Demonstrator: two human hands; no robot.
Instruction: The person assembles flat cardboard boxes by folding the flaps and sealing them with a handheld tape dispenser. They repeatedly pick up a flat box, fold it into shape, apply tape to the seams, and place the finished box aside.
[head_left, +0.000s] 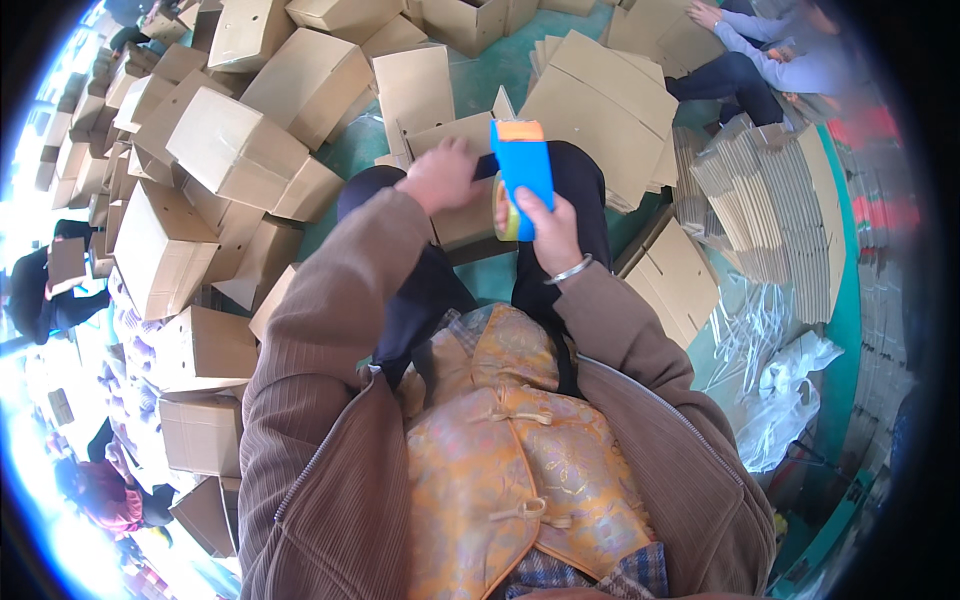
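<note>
Between my knees stands a cardboard box point(467, 226), with a tall flap point(414, 92) raised on its far left side. My left hand point(443, 176) lies palm down on the top of this box, its fingers stretched forward and slightly smeared. In my right hand point(556, 232) is a blue tape dispenser point(525, 172) with an orange front end, held upright over the box's right side. Part of a yellowish tape roll point(503, 208) shows at its left. The box's lower part is partly hidden by my hands and legs.
Many made-up cartons point(240, 150) pile up at the left. Flat cardboard sheets point(600, 105) lie ahead to the right, beside bundled flattened boxes point(755, 205). Strapping strips point(745, 330) and a clear plastic bag point(785, 400) lie at the right. Another person point(765, 60) sits at the far right.
</note>
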